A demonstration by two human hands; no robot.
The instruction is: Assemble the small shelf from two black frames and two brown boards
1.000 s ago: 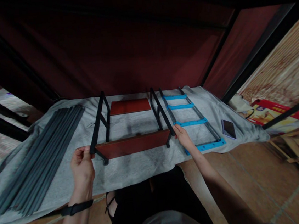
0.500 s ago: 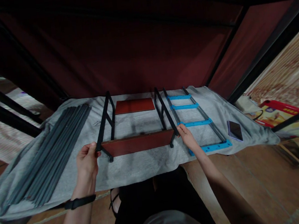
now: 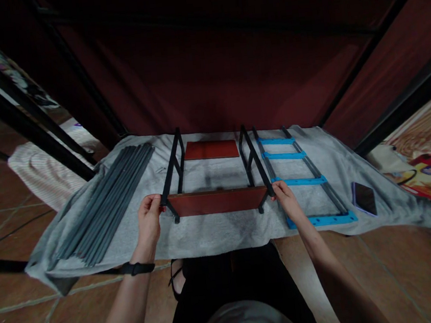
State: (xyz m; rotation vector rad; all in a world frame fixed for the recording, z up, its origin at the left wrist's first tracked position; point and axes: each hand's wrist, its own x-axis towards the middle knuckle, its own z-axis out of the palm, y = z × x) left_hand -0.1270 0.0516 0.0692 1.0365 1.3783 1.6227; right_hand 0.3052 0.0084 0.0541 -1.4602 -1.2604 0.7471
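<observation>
My left hand (image 3: 150, 213) is closed with a pinch on the near end of the left black metal side frame (image 3: 170, 174). The near end of the right black side frame (image 3: 259, 166) is gripped by my right hand (image 3: 284, 195). Between these near ends, a reddish-brown board (image 3: 217, 201) stands on its long edge, spanning from one frame to the other. Farther back, a second red-brown board (image 3: 211, 149) lies between the frames' far ends. Whether it is fastened to them I cannot tell.
A grey cloth (image 3: 223, 232) covers the low surface. Several grey rods (image 3: 108, 203) lie at left, with small metal bits (image 3: 160, 170) beside them. To the right are a blue-and-grey ladder-like rack (image 3: 306, 180) and a phone (image 3: 364, 198). Dark posts (image 3: 68, 151) flank the surface.
The view has turned left, so everything appears farther right. The near board looks more level, its left end no longer lower. Both hands keep their hold on the side frames.
</observation>
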